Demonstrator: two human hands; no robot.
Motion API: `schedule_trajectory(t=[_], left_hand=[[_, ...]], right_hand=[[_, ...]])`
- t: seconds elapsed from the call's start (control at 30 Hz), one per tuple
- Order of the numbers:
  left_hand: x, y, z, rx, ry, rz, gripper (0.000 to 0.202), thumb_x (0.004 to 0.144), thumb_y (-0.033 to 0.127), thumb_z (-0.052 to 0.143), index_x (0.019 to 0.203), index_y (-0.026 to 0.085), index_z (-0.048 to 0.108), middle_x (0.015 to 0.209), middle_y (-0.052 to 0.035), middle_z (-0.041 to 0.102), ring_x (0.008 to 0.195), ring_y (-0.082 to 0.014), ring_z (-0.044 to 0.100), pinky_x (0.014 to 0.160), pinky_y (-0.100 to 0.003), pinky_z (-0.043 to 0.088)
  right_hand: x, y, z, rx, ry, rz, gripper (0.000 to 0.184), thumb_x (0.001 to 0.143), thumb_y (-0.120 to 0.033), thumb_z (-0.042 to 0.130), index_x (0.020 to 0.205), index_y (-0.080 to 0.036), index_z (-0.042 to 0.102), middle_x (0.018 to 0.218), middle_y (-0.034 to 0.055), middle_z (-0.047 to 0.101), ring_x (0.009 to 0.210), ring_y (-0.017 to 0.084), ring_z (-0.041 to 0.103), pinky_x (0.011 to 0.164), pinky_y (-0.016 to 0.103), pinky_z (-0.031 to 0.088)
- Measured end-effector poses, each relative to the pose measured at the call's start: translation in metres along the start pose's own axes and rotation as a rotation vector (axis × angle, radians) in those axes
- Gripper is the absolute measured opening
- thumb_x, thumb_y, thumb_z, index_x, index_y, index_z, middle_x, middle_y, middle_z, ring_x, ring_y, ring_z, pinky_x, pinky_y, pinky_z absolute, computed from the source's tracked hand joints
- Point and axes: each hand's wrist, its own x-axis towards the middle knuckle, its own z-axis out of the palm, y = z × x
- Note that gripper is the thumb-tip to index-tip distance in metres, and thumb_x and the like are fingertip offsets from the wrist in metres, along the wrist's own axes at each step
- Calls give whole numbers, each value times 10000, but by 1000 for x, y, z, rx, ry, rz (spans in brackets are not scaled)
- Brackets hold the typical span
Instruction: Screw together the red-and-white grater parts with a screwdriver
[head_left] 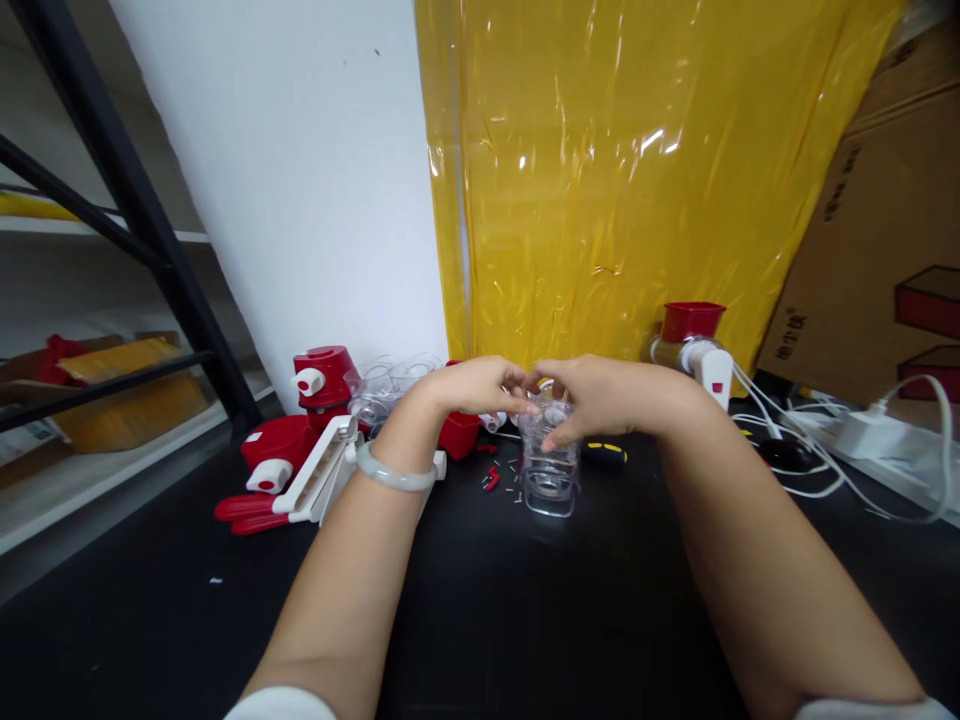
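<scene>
A clear plastic container (pixel 551 485) stands on the black table in front of me. My right hand (pixel 585 395) reaches over its upper right side, thumb on the near face and fingers curved behind the top. At its upper left edge is my left hand (pixel 484 385), fingers bent and thumb drawn in toward them. Whatever lies between the left fingertips is too small to make out. Just left of the container are small red pieces (pixel 491 478) and several tiny screws (pixel 517 496). A black-and-yellow screwdriver handle (pixel 606 453) lies to the right.
Red-and-white housings (pixel 281 445), a white part with red handles (pixel 319 475) and clear cups (pixel 390 380) crowd the left. A red-topped white device (pixel 694 345), white cables (pixel 817 460) and a power strip (pixel 874 435) occupy the right. Yellow plastic sheeting (pixel 637 180) hangs behind.
</scene>
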Motion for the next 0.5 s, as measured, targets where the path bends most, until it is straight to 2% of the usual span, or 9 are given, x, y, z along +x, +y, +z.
schedule_trajectory(t=[0.3, 0.5], left_hand=[[2, -7, 2, -91, -20, 0, 399, 816, 387, 687, 1133, 144, 694, 973, -68, 760, 782, -156, 664, 692, -255, 444], [3, -10, 4, -104, -16, 24, 381, 815, 367, 689, 1125, 145, 696, 964, -68, 758, 782, -152, 663, 693, -254, 442]], right_hand=[[-1, -2, 0, 5, 10, 9, 537, 746, -505, 710, 1186, -211, 618, 1074, 92, 711, 886, 241, 678, 666, 291, 457], [-1, -2, -1, 8, 16, 4, 534, 735, -490, 722, 1184, -219, 620, 1081, 83, 711, 911, 245, 676, 677, 294, 464]])
